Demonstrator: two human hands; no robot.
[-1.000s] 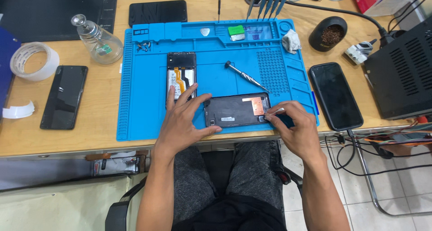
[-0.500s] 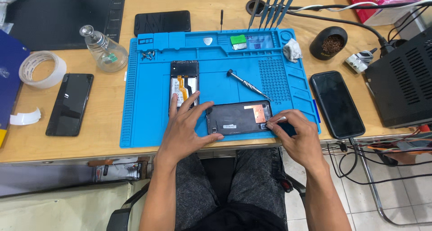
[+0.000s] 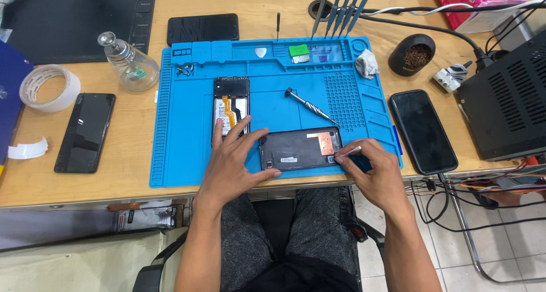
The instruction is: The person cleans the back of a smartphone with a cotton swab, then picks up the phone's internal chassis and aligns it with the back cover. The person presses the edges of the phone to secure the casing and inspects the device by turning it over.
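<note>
head view:
L hand (image 3: 230, 167): fingers spread, pressing left end of phone frame (image 3: 300, 148), thumb at its lower edge.
R hand (image 3: 375, 175): pinching thin white tool (image 3: 348, 152), tip at frame's right end by copper patch.
Frame: flat on blue mat (image 3: 182, 155), near front edge of tabletop (image 3: 131, 127).
Nearby: open phone (image 3: 231, 101) just left, screwdriver (image 3: 311, 107) above.

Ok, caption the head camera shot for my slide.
Left hand steadies a black phone panel on a blue repair mat while right hand works its corner.
</note>
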